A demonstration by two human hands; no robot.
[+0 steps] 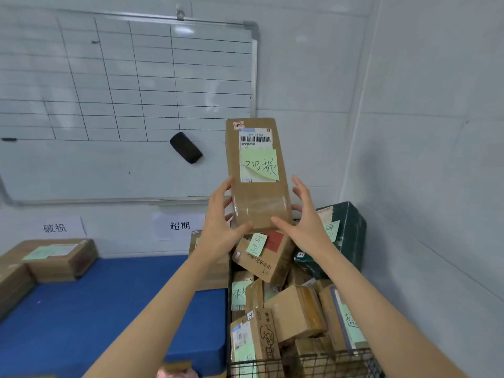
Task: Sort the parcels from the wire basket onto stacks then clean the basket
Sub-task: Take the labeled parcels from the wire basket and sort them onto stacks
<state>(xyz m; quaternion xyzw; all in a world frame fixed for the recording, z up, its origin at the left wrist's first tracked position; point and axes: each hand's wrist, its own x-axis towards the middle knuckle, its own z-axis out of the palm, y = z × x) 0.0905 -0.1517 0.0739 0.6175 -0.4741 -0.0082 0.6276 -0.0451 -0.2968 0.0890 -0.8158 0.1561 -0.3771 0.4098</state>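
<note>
I am holding the brown parcel (257, 197) upright above the wire basket (313, 362). My left grip (221, 230) and right grip (305, 227) are both clasping its lower end, thumbs in front, right fingers spreading. Its green note (260, 165) is facing me.

Basket (313, 364) cut off by the bottom edge, only top wires show. Parcel (259, 192) lower corners covered by left hand (221, 227) and right hand (305, 222). Label (255, 137) fine print too small to read. Pink thing (177, 373) at the bottom edge: can't identify.
</note>
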